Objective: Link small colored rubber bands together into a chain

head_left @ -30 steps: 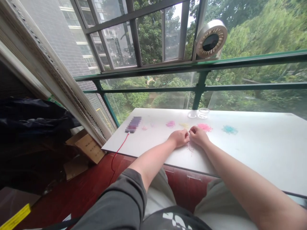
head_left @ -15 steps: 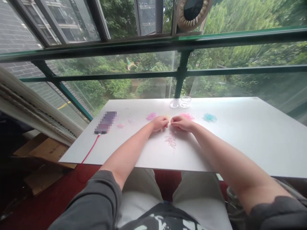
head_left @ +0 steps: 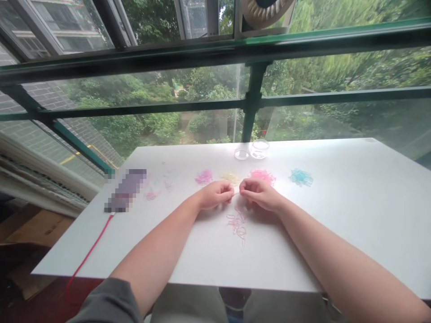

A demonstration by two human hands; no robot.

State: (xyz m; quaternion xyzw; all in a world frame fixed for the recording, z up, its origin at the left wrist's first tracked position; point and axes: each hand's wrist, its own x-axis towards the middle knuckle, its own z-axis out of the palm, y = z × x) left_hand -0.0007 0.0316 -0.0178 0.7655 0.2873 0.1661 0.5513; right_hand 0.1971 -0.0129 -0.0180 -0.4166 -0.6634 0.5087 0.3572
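Strand (head_left: 236, 194) spans left hand (head_left: 217, 194) and right hand (head_left: 260, 194), each pinching an end, likely keeping it taut above the white tabletop (head_left: 353, 211). Pink loops (head_left: 238, 223) lie just nearside, presumably for easy reach.

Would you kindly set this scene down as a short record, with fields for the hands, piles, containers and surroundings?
Left hand: fingers pinched; left hand at one end of a thin pale strand
Right hand: right hand pinched at the other end
Nearest loose items: reddish strands, on the near side of the hands
Piles, left to right: purple pile, yellow pile, pink pile, teal pile
Containers: two clear round containers, far edge
Far left: pixelated device with red cable
Surface: white table
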